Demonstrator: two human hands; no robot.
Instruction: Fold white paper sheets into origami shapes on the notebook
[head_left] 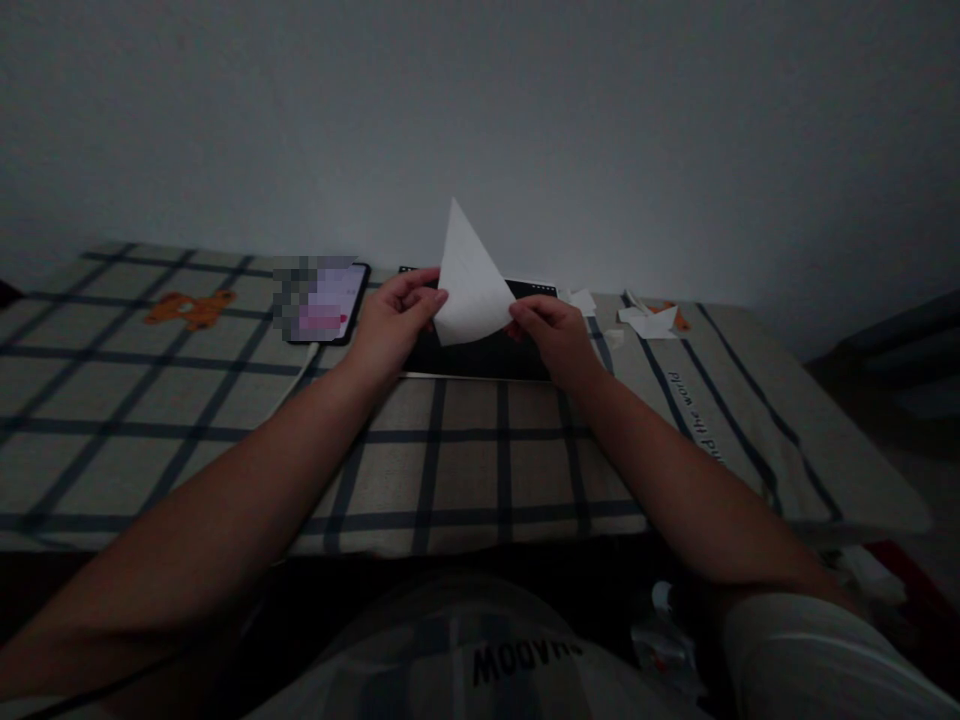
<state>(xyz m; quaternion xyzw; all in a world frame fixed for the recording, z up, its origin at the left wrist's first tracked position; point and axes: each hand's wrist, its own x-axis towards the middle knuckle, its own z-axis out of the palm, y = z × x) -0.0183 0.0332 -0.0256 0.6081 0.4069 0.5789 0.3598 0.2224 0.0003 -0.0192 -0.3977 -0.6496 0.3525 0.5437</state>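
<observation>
A white sheet of paper (471,285), shaped like a triangle with its point up, is held upright between my hands. My left hand (397,315) pinches its left edge between thumb and fingers. At its lower right corner, the thumb and fingers of my right hand (551,335) are closed on the paper. Beneath the paper and both hands lies a flat black board (480,358) with a light edge, partly covered by them.
A phone (330,305) with a lit screen and a white cable (296,380) lies left of the board. Folded white paper (651,322) and small scraps (581,301) are at the right. The checked tablecloth (465,460) reaches the wall. A plastic bottle (664,645) stands below the table edge.
</observation>
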